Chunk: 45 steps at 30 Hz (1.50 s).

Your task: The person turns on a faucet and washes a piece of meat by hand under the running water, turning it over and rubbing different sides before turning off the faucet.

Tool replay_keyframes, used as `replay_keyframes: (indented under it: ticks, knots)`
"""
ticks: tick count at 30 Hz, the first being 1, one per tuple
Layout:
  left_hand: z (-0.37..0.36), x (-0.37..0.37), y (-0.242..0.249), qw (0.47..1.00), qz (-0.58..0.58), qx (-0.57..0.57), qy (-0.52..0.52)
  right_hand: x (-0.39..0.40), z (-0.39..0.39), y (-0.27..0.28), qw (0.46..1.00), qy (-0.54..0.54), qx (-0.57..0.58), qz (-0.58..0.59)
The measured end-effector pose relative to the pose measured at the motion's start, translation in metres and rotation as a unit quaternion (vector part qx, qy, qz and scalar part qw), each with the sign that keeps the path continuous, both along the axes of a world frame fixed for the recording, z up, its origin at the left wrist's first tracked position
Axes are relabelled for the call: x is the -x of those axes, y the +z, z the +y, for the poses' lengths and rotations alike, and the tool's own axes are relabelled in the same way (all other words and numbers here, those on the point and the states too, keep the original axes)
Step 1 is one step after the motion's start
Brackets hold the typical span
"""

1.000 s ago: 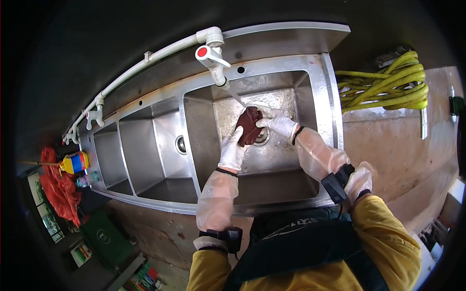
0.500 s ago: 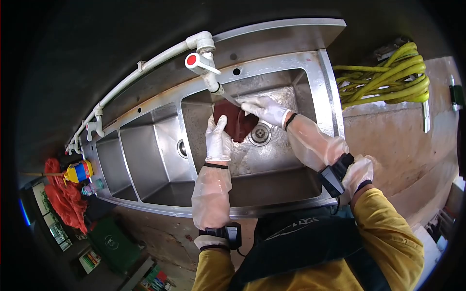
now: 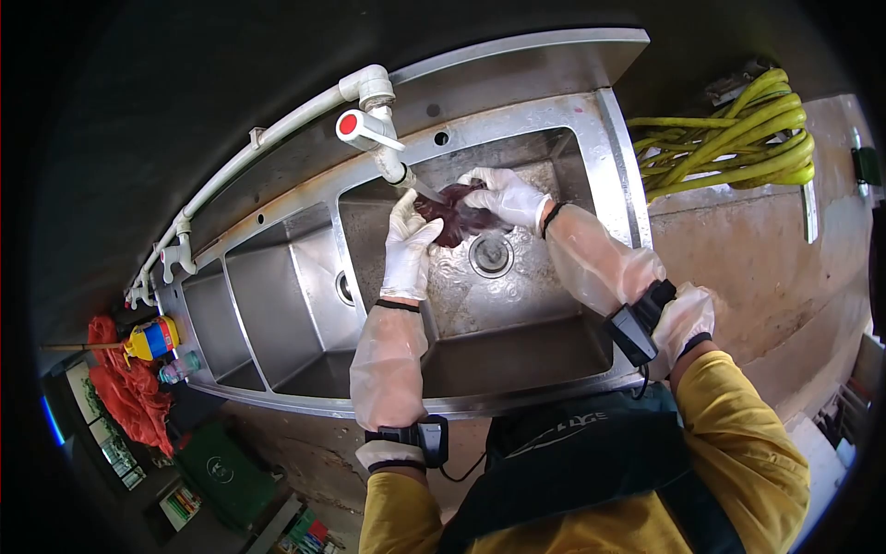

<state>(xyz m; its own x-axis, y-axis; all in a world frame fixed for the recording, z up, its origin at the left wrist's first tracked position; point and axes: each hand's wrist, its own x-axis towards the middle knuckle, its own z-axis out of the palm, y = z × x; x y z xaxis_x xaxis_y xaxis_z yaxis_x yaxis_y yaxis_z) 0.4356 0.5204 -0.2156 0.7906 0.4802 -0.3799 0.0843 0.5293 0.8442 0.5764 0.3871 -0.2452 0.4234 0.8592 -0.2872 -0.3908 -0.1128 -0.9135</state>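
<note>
Your sink [image 3: 600, 166] is bare stainless steel, brushed and dully reflective, its basin floor wet and glistening around the metal drain [image 3: 490, 254]. The tap [image 3: 374, 138] and the pipe [image 3: 268, 134] feeding it are smooth white plastic with a glossy red cap. Your left hand [image 3: 406, 254] and right hand [image 3: 503, 196] wear thin white gloves, with translucent, crinkly plastic sleeves above them. Between them the dark red cloth [image 3: 452, 214] looks soaked and limp. The yellow hose [image 3: 738, 138] has a smooth rubbery sheen, lying by rough, matt concrete [image 3: 738, 268].
</note>
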Motion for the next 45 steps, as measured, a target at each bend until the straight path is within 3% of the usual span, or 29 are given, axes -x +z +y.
replay_keyframes:
  ticks: [4, 7, 8, 11, 12, 14, 16, 18, 21, 23, 24, 27, 28, 31, 34, 37, 38, 42, 45]
  knots:
    - [0.012, -0.001, 0.001, 0.994, 0.081, -0.035, -0.059, -0.008, 0.000, 0.014, 0.994, -0.016, 0.053, -0.098]
    - [0.022, -0.005, 0.021, 0.960, 0.198, -0.158, -0.118, -0.017, -0.001, 0.000, 0.999, -0.039, 0.023, -0.026]
    - [0.034, 0.002, -0.001, 0.895, 0.216, -0.369, -0.127, -0.018, -0.003, 0.010, 0.998, -0.034, 0.051, -0.004]
    - [0.041, 0.002, 0.002, 0.751, 0.054, -0.646, -0.122, -0.018, -0.007, 0.022, 0.998, -0.021, 0.040, 0.034]
    - [0.039, 0.002, 0.003, 0.864, 0.107, -0.471, -0.144, -0.018, -0.007, 0.019, 0.999, -0.022, 0.020, 0.015]
    - [0.035, 0.001, 0.008, 0.922, 0.123, -0.338, -0.141, -0.015, -0.005, 0.016, 0.999, -0.022, -0.018, -0.022]
    - [0.027, -0.004, 0.016, 0.954, 0.111, -0.251, -0.117, -0.012, -0.011, 0.024, 0.988, 0.037, 0.047, -0.143]
    - [0.021, -0.009, 0.024, 0.962, 0.099, -0.234, -0.103, -0.018, -0.015, 0.037, 0.963, 0.131, 0.132, -0.197]
    - [0.028, -0.009, 0.027, 0.957, 0.090, -0.239, -0.137, -0.022, -0.016, 0.039, 0.959, 0.078, 0.169, -0.215]
    - [0.036, -0.006, 0.021, 0.957, 0.068, -0.241, -0.143, -0.023, -0.017, 0.065, 0.976, 0.058, 0.176, -0.117]
    - [0.037, -0.006, 0.024, 0.957, 0.063, -0.246, -0.141, -0.023, -0.014, 0.047, 0.980, 0.037, 0.141, -0.137]
    - [0.035, -0.006, 0.041, 0.915, 0.147, -0.329, -0.181, -0.022, -0.011, 0.028, 0.980, 0.006, 0.102, -0.168]
    - [0.038, -0.004, 0.030, 0.919, 0.173, -0.311, -0.168, -0.021, -0.009, 0.028, 0.980, 0.002, 0.100, -0.174]
    - [0.048, 0.001, 0.025, 0.832, 0.150, -0.486, -0.220, -0.023, -0.009, 0.046, 0.981, -0.006, 0.123, -0.151]
    - [0.047, 0.003, 0.017, 0.820, 0.018, -0.526, -0.226, -0.022, -0.009, 0.040, 0.992, -0.051, 0.098, -0.053]
    - [0.050, 0.009, 0.003, 0.893, 0.167, -0.357, -0.218, -0.022, -0.006, 0.039, 0.994, -0.082, 0.059, 0.033]
    - [0.045, 0.003, 0.010, 0.932, 0.123, -0.292, -0.174, -0.023, -0.007, 0.039, 0.994, -0.086, 0.047, 0.052]
    - [0.047, -0.008, 0.016, 0.946, 0.160, -0.276, -0.049, -0.024, -0.004, 0.041, 0.987, -0.075, -0.037, 0.136]
    - [0.029, -0.018, 0.043, 0.974, 0.193, -0.111, 0.039, -0.020, -0.002, 0.045, 0.974, -0.032, -0.057, 0.218]
